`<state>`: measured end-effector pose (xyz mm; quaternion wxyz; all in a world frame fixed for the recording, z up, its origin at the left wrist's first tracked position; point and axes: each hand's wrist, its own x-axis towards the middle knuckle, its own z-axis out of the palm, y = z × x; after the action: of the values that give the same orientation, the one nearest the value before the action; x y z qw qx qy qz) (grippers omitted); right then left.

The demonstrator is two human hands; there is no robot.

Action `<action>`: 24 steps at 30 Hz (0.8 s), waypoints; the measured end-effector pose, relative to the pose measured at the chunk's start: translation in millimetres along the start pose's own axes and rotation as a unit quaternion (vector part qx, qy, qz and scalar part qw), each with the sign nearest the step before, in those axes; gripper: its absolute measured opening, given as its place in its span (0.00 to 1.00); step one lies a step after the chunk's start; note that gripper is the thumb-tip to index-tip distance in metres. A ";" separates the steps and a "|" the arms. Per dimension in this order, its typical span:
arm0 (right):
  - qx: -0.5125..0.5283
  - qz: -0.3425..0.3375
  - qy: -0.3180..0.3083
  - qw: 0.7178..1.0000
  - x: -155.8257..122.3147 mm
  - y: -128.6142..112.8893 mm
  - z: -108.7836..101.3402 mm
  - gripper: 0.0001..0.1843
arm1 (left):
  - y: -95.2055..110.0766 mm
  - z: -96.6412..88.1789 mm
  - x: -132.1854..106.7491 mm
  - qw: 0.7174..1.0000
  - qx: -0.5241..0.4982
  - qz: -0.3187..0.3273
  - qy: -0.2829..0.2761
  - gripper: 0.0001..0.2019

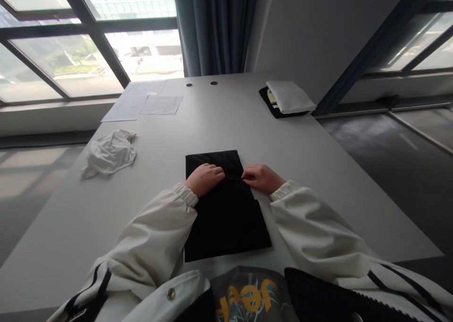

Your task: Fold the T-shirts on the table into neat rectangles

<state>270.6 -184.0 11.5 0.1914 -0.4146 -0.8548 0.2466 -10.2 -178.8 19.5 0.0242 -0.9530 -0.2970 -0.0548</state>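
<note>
A black folded garment (226,218) lies flat on the white table (311,171), long side running away from me. My left hand (204,178) rests on its upper left part with the fingers curled and pressed onto the cloth. My right hand (260,177) sits on the upper right part, fingers pinched at a fold line near the middle. The two hands nearly meet at the garment's centre. Both arms wear white sleeves with dark stripes.
A crumpled white cloth (109,153) lies to the left. Paper sheets (143,105) sit at the far left by the window. A folded white item on a black one (287,97) rests at the far right edge. Two small round holes (201,83) mark the table's back.
</note>
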 end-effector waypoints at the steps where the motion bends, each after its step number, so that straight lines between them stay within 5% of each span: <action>1: -0.002 -0.007 -0.005 1.000 -0.5 0.7 -0.9 0.07 | 1.2 -1.8 0.0 1.000 -0.002 -0.003 -0.003 0.10; 7: -0.055 -0.015 -0.019 0.998 6.2 0.8 -5.9 0.11 | 9.4 0.1 -5.3 1.000 -0.024 0.000 0.005 0.17; 11: -0.108 0.005 0.067 0.992 21.5 -8.4 2.2 0.11 | 13.9 11.1 -9.0 0.999 -0.045 0.022 0.000 0.22; 16: -0.123 0.178 0.115 0.970 37.5 -3.7 16.5 0.08 | 12.1 14.9 -11.5 0.997 -0.066 0.026 -0.015 0.24; 19: -0.085 0.193 0.125 0.970 41.5 6.8 17.7 0.09 | 14.4 10.2 -9.8 0.997 -0.074 0.025 -0.015 0.23; 24: -0.045 0.168 0.138 0.975 48.6 17.5 13.2 0.12 | 35.4 3.8 9.2 0.996 -0.053 -0.069 0.011 0.29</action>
<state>245.9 -139.1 -3.3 0.2448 -0.5903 -0.7485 0.1770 17.8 -202.5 16.4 -0.0266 -0.9296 -0.3583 -0.0825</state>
